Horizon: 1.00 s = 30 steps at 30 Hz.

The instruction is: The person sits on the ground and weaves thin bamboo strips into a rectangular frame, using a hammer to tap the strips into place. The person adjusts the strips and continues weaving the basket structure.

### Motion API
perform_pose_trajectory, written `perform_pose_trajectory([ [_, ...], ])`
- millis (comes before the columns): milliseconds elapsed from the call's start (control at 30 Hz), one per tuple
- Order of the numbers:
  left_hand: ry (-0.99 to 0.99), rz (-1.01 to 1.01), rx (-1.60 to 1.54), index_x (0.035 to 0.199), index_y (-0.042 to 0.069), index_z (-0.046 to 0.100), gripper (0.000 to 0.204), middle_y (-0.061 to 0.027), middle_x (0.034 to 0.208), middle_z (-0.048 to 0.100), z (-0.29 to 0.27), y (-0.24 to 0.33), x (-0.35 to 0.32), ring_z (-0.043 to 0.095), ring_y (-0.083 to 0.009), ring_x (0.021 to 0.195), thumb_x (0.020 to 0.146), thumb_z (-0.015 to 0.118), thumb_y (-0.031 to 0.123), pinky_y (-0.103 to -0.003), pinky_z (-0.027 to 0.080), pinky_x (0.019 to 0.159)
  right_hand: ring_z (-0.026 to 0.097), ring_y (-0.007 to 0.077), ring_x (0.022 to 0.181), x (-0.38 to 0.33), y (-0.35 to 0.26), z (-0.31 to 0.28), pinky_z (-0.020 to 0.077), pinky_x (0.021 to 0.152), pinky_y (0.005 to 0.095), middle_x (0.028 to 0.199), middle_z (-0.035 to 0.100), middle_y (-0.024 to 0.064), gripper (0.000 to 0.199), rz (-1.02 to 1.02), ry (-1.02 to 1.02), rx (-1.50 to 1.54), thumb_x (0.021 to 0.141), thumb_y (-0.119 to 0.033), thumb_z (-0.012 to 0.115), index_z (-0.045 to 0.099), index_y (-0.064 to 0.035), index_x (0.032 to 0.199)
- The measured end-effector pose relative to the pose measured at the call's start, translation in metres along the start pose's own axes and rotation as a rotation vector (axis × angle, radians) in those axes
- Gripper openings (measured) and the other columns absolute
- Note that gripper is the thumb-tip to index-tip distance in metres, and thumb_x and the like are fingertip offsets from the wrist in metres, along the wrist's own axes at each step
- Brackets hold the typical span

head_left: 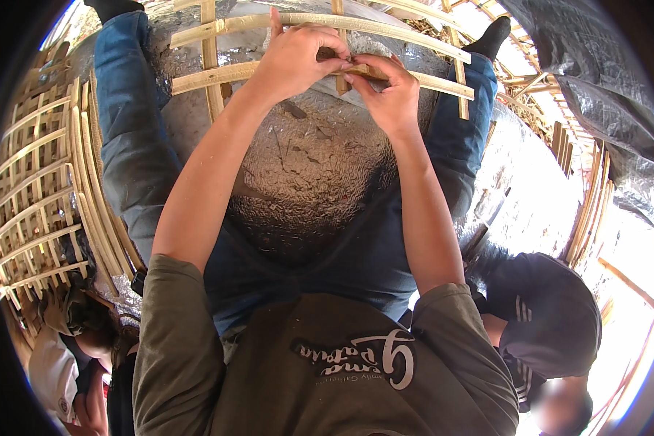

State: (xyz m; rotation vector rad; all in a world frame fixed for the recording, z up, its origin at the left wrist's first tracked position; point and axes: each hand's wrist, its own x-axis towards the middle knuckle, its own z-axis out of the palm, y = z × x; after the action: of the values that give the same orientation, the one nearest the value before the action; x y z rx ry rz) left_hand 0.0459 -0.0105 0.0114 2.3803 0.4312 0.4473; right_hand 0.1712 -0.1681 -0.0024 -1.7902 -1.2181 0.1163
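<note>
A lattice of pale bamboo-like strips (447,86) lies between my outstretched legs, with two long strips crossing several short ones. My left hand (294,62) is over the nearer long strip, its thumb and a finger pinched together and its index finger pointing away. From the other side, my right hand (391,93) pinches at the same spot, where the middle short strip (342,83) crosses. The fingertips of both hands almost meet there. Something small and dark shows between them, too small to name.
Silver foil-like sheeting (305,182) covers the floor. Finished-looking lattice panels (36,182) and long loose strips (102,203) are at the left. A co-worker in dark clothes (545,312) sits close on the right, another person (54,363) at lower left. Dark plastic sheeting (596,65) hangs at upper right.
</note>
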Motion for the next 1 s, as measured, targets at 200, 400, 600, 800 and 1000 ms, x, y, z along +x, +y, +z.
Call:
perform_pose_trajectory([
  [200, 0.052, 0.027, 0.064, 0.093, 0.02, 0.079, 0.013, 0.001, 0.112, 0.073, 0.005, -0.002, -0.003, 0.061, -0.0201, 0.12, 0.083, 0.079, 0.028, -0.065, -0.004, 0.119, 0.074, 0.0202, 0.088, 0.0, 0.003, 0.0, 0.038, 0.111, 0.0531, 0.099, 0.076, 0.0018, 0.025, -0.014, -0.032, -0.015, 0.076, -0.015, 0.084, 0.074, -0.0136, 0.099],
  [400, 0.048, -0.004, 0.067, 0.092, 0.02, 0.08, 0.014, 0.001, 0.112, 0.073, 0.006, -0.001, -0.001, 0.062, -0.0201, 0.119, 0.083, 0.079, 0.031, -0.064, -0.003, 0.12, 0.075, 0.0202, 0.088, 0.001, 0.007, -0.001, 0.0371, 0.112, 0.0533, 0.095, 0.077, 0.0018, 0.021, -0.056, -0.042, -0.017, 0.08, -0.013, 0.081, 0.074, -0.013, 0.1],
  [600, 0.081, 0.042, 0.069, 0.094, 0.02, 0.079, 0.016, 0.0011, 0.113, 0.073, 0.01, -0.007, -0.002, 0.062, -0.0202, 0.118, 0.084, 0.078, 0.032, -0.064, -0.002, 0.12, 0.074, 0.0203, 0.084, 0.002, 0.0, 0.002, 0.0406, 0.108, 0.0478, 0.085, 0.076, 0.0057, 0.015, 0.08, 0.003, 0.086, 0.086, -0.018, 0.077, 0.075, -0.0089, 0.097],
  [800, 0.096, 0.071, 0.099, 0.094, 0.019, 0.078, 0.014, 0.0029, 0.11, 0.073, 0.011, -0.007, -0.002, 0.063, -0.0202, 0.116, 0.086, 0.076, 0.031, -0.065, -0.001, 0.119, 0.069, 0.0195, 0.072, 0.007, 0.003, 0.011, 0.0531, 0.079, 0.0335, 0.083, 0.076, 0.0077, 0.02, 0.192, 0.059, 0.142, 0.088, -0.025, 0.076, 0.077, -0.0059, 0.092],
  [1000, 0.068, 0.056, 0.112, 0.099, 0.018, 0.077, 0.017, 0.0032, 0.11, 0.073, 0.007, -0.004, -0.002, 0.063, -0.0192, 0.116, 0.087, 0.076, 0.03, -0.064, -0.001, 0.119, 0.071, 0.0176, 0.076, 0.008, 0.008, 0.015, 0.0548, 0.072, 0.0301, 0.083, 0.076, 0.0082, 0.02, 0.165, 0.06, 0.193, 0.088, -0.024, 0.076, 0.077, -0.0048, 0.093],
])
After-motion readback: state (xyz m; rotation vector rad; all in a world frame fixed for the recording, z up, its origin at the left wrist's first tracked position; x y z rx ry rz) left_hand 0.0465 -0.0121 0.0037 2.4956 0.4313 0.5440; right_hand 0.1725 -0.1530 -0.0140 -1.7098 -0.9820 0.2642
